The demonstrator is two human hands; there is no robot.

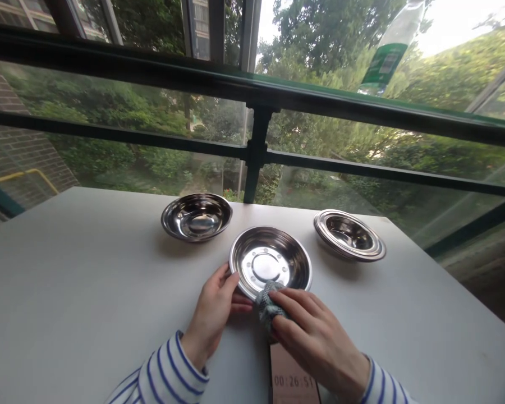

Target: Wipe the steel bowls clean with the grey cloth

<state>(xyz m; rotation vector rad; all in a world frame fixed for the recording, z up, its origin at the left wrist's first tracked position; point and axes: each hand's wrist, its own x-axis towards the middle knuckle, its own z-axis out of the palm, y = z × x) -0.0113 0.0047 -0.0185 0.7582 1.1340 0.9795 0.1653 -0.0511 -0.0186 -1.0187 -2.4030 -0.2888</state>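
The steel dish (273, 261) sits on the counter (67, 292) at the middle of the near part, closest of the three shiny vessels. The left hand (214, 314) is curled round its near-left rim, thumb on the edge and fingers tucked beneath, holding it steady. The right hand (311, 336) lies flat and narrow, its fingertips pinning a bunched grey-green cloth (266, 306) against the dish's near rim, so the cloth laps over the edge into the bowl.

By the look of it, the step in hand is wiping the dish, with the cloth at the near edge and the rest of the inside untouched by it at this instant. Going on round the dish would call for the left hand to keep the rim from sliding or tipping, and for the cloth to travel along the curve with light, even pressure, or for the dish to be turned beneath it.

Farther off to the left stands a steel bowl (196, 216), apart from the dish. Farther to the right rests a second dish (349, 235) whose layered rim suggests a stack, though I cannot tell for sure. Just near the right hand lies a pinkish card (292, 381) showing digits. Beyond the counter runs a dark railing (256, 140) with a plastic bottle (387, 56) standing on it at the far right.
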